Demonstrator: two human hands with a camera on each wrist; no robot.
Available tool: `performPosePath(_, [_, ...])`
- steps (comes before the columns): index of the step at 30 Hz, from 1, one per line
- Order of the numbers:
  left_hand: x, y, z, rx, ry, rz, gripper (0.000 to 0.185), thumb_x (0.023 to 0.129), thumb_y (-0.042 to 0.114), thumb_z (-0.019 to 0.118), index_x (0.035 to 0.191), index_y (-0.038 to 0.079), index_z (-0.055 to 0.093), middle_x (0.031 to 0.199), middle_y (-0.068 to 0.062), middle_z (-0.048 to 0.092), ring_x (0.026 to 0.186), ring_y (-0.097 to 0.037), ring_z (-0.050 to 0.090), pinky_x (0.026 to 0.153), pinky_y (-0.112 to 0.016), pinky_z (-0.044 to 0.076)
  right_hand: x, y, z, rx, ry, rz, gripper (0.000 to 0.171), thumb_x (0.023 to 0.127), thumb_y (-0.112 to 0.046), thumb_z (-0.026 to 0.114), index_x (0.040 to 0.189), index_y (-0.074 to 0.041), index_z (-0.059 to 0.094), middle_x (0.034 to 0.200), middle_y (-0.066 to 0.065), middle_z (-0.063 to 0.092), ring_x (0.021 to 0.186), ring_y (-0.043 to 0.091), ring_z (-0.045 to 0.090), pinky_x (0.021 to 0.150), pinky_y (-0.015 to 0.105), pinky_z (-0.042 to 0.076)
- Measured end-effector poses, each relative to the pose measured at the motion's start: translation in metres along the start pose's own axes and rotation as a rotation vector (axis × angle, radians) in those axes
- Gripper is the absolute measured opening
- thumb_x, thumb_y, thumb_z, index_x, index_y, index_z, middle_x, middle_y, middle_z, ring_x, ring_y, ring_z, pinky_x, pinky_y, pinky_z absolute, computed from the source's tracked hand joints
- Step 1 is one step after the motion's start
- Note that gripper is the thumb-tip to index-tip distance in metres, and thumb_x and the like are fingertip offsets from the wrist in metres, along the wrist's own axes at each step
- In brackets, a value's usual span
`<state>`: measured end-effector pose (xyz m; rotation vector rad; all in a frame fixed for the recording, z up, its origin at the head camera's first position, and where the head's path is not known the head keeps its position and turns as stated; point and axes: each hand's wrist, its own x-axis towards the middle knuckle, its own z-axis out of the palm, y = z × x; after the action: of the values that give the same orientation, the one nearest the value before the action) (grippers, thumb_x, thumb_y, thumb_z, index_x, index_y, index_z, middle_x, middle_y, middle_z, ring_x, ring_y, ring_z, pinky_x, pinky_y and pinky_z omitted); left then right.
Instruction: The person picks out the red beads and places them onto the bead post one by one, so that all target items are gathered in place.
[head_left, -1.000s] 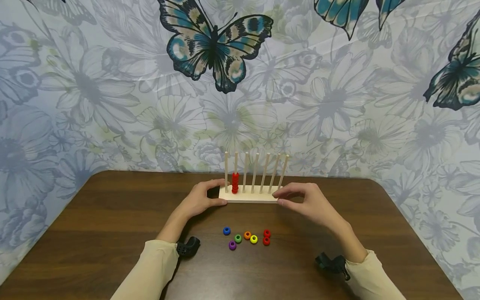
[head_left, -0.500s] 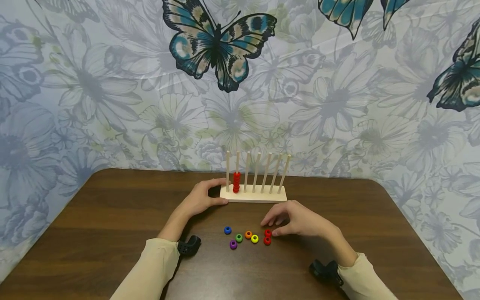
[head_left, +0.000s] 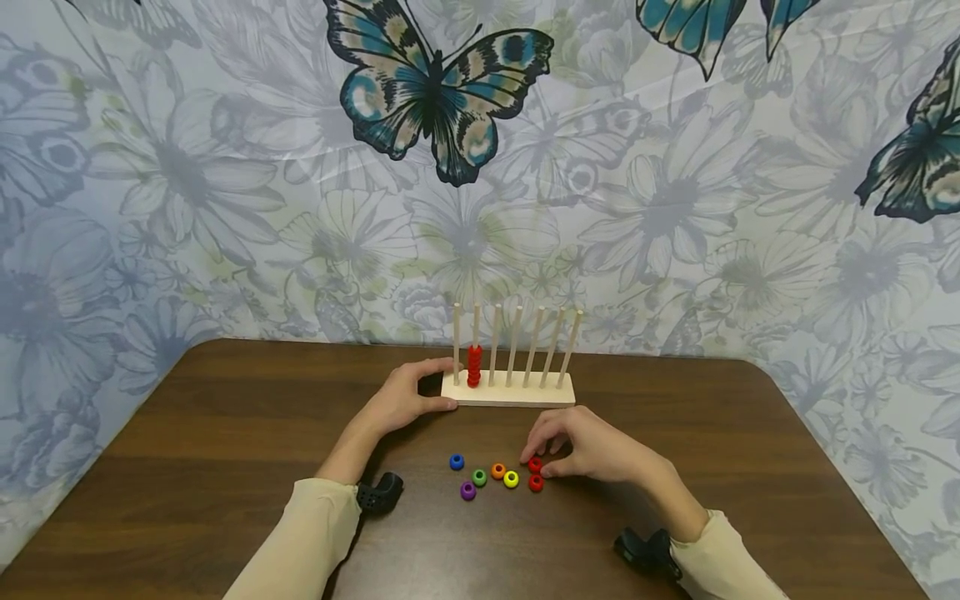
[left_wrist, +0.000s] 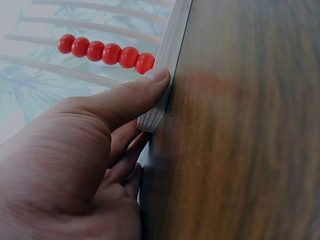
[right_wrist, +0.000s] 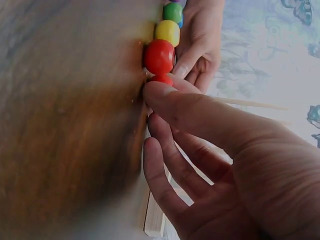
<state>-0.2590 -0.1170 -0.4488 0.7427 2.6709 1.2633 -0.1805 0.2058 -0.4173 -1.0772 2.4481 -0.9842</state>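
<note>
A pale wooden peg stand (head_left: 517, 397) with several upright pegs stands near the table's back edge. Stacked red beads (head_left: 474, 367) fill the lower part of its second peg from the left. My left hand (head_left: 397, 398) grips the left end of the base, its thumb (left_wrist: 150, 82) on the front edge in the left wrist view. In front of the stand, my right hand (head_left: 596, 446) pinches a red bead (head_left: 535, 463) between thumb and index finger, low at the table. Partly hidden by the thumb in the right wrist view, that bead sits beside another red bead (right_wrist: 160, 57).
Left of the red beads lie single yellow (head_left: 511, 479), orange (head_left: 498, 472), green (head_left: 479, 477), purple (head_left: 468, 491) and blue (head_left: 457, 462) beads. The brown table (head_left: 450, 550) meets a butterfly-printed cloth (head_left: 225, 167) at the back.
My right hand has left the stand's right end, come down toward the table front and closed its fingertips around the upper red bead. The left hand has kept its place on the stand.
</note>
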Motion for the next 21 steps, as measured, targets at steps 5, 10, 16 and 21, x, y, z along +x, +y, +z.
performPosePath(5, [0.001,-0.002,0.002,-0.009,-0.001,-0.009,0.061,0.082,0.03,0.081,0.138,0.017,0.059,0.141,-0.002,0.058,0.137,-0.026,0.046,0.114,-0.049,0.036,0.0,0.0,0.001,-0.042,0.032,0.021,0.022,0.086,-0.015,0.077,0.104,-0.026,0.075,0.104,-0.013,0.069,0.092,0.011,0.064,0.078,0.03,0.055])
performPosePath(10, [0.002,-0.002,0.004,-0.019,-0.009,-0.008,0.063,0.082,0.031,0.081,0.139,0.018,0.058,0.143,-0.003,0.056,0.139,-0.028,0.043,0.115,-0.051,0.034,-0.003,-0.002,-0.004,-0.026,0.119,0.078,0.018,0.087,-0.02,0.077,0.104,-0.025,0.075,0.099,-0.013,0.069,0.087,0.01,0.065,0.075,0.029,0.055])
performPosePath(16, [0.002,-0.001,0.004,-0.021,-0.009,-0.018,0.063,0.082,0.03,0.082,0.139,0.017,0.058,0.143,-0.003,0.056,0.139,-0.028,0.043,0.115,-0.052,0.033,0.002,-0.015,-0.019,-0.02,0.273,0.067,0.018,0.088,-0.019,0.077,0.105,-0.023,0.074,0.1,-0.011,0.071,0.089,0.008,0.069,0.079,0.031,0.058])
performPosePath(21, [0.003,-0.001,0.0,-0.016,-0.004,-0.027,0.063,0.081,0.031,0.083,0.139,0.019,0.059,0.143,-0.003,0.056,0.14,-0.028,0.042,0.116,-0.052,0.033,0.014,-0.031,-0.033,-0.063,0.382,0.035,0.024,0.087,-0.019,0.077,0.106,-0.032,0.072,0.101,-0.013,0.072,0.087,0.005,0.069,0.077,0.028,0.058])
